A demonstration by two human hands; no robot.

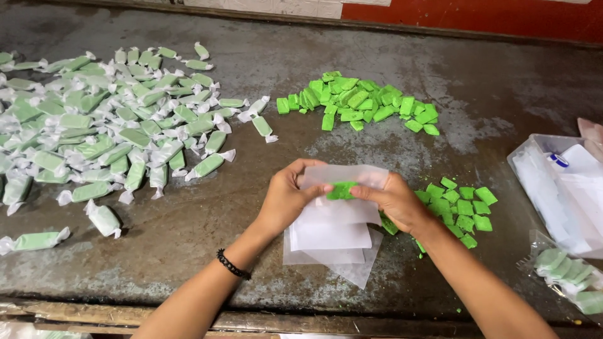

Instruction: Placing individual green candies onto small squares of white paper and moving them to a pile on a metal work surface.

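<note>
One green candy lay on one wrapper, long axis left-right, pinched between left hand and right hand grip; two bare-candy piles beyond and right.

left hand, right hand, pinching green candy in wrapper

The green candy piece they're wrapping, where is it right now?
In the head view, the green candy piece sits near the middle of the table, pinched between the left hand and right hand against a white wrapper sheet, above the wrapper stack.
</note>
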